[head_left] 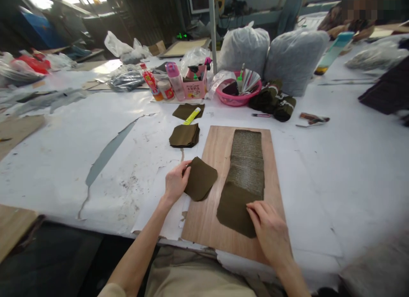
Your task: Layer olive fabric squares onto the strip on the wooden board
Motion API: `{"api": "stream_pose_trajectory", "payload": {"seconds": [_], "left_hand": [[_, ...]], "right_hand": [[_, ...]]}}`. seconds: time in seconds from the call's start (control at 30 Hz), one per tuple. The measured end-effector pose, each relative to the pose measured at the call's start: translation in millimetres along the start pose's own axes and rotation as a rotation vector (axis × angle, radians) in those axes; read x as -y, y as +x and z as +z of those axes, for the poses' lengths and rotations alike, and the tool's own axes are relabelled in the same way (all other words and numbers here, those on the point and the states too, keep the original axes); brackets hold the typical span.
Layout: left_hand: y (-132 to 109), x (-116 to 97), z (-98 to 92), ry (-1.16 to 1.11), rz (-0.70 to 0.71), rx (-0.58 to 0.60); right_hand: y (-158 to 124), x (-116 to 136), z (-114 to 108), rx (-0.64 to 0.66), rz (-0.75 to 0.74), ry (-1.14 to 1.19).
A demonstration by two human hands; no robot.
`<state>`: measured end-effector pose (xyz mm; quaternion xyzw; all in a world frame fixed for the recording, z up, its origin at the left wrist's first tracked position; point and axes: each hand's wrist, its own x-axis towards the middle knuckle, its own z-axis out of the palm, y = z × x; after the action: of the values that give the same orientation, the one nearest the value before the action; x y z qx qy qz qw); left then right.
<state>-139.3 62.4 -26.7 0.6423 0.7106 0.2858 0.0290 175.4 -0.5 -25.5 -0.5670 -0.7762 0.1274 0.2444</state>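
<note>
My left hand (176, 183) grips the left edge of a few dark olive fabric pieces (202, 180), thumb on top, over the left side of a wooden board (212, 145). On the board's right half lies a strip of overlapping olive pieces (246, 160) with a streaky, shiny surface. A plain olive fabric piece (237, 207) covers the strip's near end. My right hand (270, 229) pinches that piece at its right edge, fingertips together. Beyond my left hand sits a stack of olive fabric pieces (184, 136).
Further back, a yellow tube (192, 116) rests on more olive fabric (180, 111). Behind stand a red bottle (150, 82), a pink box (194, 86), a pink basket (238, 99) and stuffed plastic bags (244, 47). Dark bundles (275, 101) lie beside the basket. A metal pole (212, 33) rises behind.
</note>
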Motion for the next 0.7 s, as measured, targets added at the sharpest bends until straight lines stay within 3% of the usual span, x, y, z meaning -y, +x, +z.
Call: {"api": "stream_pose_trajectory", "payload": {"seconds": [0.23, 0.5, 0.7], "left_hand": [[-1.7, -0.4, 13.1, 0.342, 0.212, 0.007], [-1.5, -27.6, -11.1, 0.376, 0.321, -0.056], [-21.1, -73.4, 1.8, 0.069, 0.510, 0.205]], "right_hand": [[21.8, 12.4, 4.4, -0.009, 0.053, -0.134], [33.5, 12.3, 7.0, 0.019, 0.047, -0.222], [32.7, 12.1, 8.4, -0.021, 0.068, -0.191]]}}
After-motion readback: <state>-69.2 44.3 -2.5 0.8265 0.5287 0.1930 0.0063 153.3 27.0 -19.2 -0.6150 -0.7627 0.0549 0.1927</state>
